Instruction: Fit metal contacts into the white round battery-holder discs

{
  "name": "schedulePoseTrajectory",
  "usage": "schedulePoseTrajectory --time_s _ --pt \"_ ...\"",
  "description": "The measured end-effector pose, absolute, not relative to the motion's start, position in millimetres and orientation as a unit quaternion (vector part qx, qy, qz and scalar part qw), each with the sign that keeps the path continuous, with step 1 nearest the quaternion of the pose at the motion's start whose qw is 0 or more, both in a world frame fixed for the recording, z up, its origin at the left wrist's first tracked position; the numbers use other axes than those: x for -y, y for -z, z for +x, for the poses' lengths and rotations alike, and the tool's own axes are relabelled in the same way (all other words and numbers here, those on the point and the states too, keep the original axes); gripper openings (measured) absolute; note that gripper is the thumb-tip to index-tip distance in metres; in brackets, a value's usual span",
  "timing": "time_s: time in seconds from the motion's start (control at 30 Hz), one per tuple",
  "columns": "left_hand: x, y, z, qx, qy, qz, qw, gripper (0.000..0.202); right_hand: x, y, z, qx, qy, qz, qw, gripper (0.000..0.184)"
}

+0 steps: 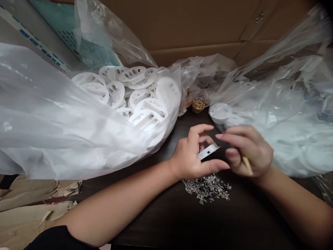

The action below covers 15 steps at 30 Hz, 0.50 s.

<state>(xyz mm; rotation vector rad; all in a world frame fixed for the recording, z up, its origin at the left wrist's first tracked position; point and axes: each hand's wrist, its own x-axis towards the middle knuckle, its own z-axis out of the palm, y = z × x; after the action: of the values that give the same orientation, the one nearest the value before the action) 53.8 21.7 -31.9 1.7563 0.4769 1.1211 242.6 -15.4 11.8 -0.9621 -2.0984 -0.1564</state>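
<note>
Strip (208, 151) pinched in left fingers (200, 131) could slip onto the metal charms (206, 187) below; right fingers (234, 137) curl round a stick (247, 165).

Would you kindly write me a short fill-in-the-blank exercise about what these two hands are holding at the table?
The left hand holds a ____ plastic strip.
The right hand grips a thin ____ stick.
Round white discs lie in a clear plastic ____.

Missing words: white; wooden; bag.
</note>
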Motion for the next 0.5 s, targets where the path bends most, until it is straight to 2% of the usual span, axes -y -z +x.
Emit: schedulePoseTrajectory --time_s 0.07,0.13,0.2,0.37,0.5 --pt "-24.1 31.4 54.0 -0.169 -0.508 0.759 0.37 0.087 22.8 3.6 250.2 0.851 0.075 -0.361 0.374 0.035" --pt "-25.8 29.3 55.5 -0.149 -0.551 0.781 0.252 0.085 27.5 10.9 252.6 0.848 0.088 -0.353 0.384 0.035" --pt "-26.6 26.6 56.8 -0.13 -0.566 0.795 0.177 0.079 30.8 11.4 253.2 0.847 0.101 -0.341 0.395 0.032" --pt "-27.8 25.7 57.0 -0.1 -0.55 0.816 0.147 0.069 36.3 4.0 256.1 0.857 0.096 -0.317 0.395 0.019" --pt "-31.1 27.3 55.1 -0.082 -0.546 0.822 0.137 0.064 38.0 5.9 258.0 0.859 0.124 -0.289 0.404 0.016"
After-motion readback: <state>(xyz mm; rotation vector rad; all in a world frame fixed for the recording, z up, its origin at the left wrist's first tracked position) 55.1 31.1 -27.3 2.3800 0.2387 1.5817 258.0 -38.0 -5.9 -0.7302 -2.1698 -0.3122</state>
